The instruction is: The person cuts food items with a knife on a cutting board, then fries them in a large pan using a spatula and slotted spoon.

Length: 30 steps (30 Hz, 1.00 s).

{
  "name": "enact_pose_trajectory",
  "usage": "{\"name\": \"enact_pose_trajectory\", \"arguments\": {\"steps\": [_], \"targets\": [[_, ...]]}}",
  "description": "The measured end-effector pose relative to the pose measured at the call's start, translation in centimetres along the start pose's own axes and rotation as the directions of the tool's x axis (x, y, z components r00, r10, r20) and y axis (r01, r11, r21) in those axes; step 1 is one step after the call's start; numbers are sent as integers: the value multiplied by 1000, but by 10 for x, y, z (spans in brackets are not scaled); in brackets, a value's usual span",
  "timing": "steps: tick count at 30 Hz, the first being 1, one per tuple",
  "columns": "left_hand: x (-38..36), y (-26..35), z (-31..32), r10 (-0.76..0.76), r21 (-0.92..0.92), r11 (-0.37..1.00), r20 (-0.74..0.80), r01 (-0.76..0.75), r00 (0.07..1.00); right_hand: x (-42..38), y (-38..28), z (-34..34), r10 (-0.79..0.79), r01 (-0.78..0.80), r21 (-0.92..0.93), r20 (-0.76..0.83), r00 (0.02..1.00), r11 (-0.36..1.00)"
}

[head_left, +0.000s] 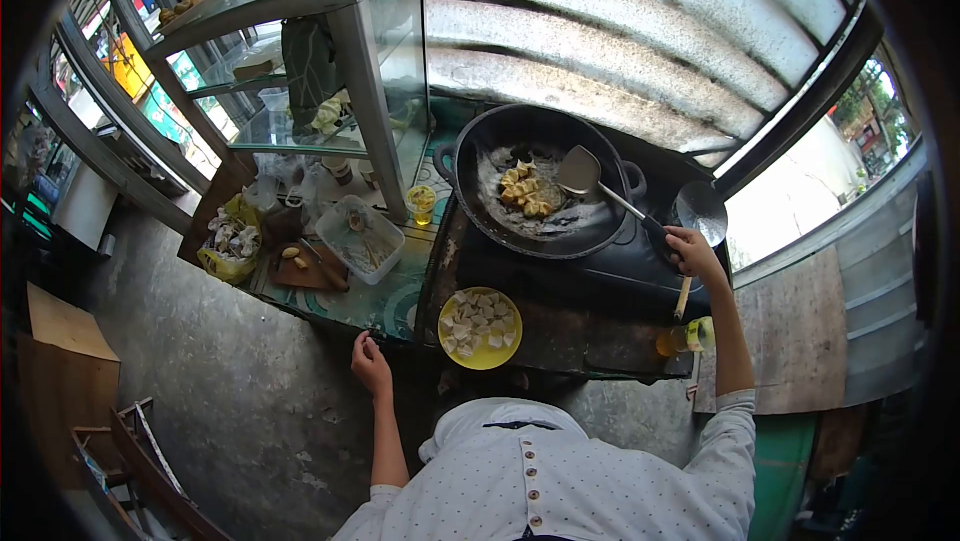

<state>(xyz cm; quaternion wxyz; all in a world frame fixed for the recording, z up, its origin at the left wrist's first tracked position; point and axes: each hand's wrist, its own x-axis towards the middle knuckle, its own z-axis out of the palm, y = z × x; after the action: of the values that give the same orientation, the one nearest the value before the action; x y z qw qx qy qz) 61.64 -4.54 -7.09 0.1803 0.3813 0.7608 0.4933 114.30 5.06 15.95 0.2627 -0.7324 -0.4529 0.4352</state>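
Observation:
My right hand is closed around the dark handle of a metal spatula, whose blade hangs over the right side of a large black wok. Golden fried pieces lie clustered in bubbling oil in the wok, left of the blade. My left hand hangs by the counter's front edge with its fingers curled together near a small dark thing; what they hold, if anything, I cannot make out. Between my hands, a yellow plate of pale, cut pieces sits in front of the wok.
A glass display case stands left of the wok. Before it are a clear plastic tub, a brown cutting board, a yellow bag and a cup of yellow liquid. A round strainer and a jar are at right.

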Motion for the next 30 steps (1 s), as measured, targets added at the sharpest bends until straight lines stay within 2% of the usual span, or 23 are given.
{"name": "enact_pose_trajectory", "arguments": {"steps": [3,5,9,11,16,18,19,21,23,24,25,27,29,30], "targets": [[-2,-12,-5,4,10,1000,-33,-4,999,4,4,9,50,-50,6,11,999,999],[-2,-23,-8,6,17,1000,-52,-5,999,1,-8,16,82,-89,108,61,995,990],[3,-40,-15,10,8,1000,-92,-9,996,-5,-20,14,57,-68,138,81,995,988],[4,-40,-17,-3,7,1000,-104,3,995,1,-12,6,-20,15,98,51,998,995],[1,-34,-16,-25,21,999,-112,28,993,0,-4,8,-2,2,-37,-16,1000,999],[-4,-31,-10,140,117,985,-85,-129,987,-4,-4,13,16,-16,-1,16,1000,1000],[-9,-17,-6,146,113,984,-75,-137,986,-7,-7,16,27,-29,33,54,998,999],[-31,17,7,240,97,961,167,-258,956,-16,-11,18,7,-10,50,46,999,999],[-60,48,32,309,-82,950,399,-302,863,-25,-11,17,-180,180,-25,2,984,983],[-76,61,48,358,-164,933,520,-320,775,-35,-19,16,-154,148,-133,-41,987,980],[-93,74,64,409,-250,912,625,-326,665,-40,-19,17,-145,135,-128,-67,987,983],[-123,108,102,419,-345,906,817,-247,395,-49,-15,18,-401,295,-413,-200,894,862],[-163,116,159,451,-453,890,860,-53,237,-54,-9,17,-408,281,-434,-234,882,856],[-179,134,179,287,-305,941,949,148,134,-56,-6,16,-430,289,-448,-255,866,846]]}}
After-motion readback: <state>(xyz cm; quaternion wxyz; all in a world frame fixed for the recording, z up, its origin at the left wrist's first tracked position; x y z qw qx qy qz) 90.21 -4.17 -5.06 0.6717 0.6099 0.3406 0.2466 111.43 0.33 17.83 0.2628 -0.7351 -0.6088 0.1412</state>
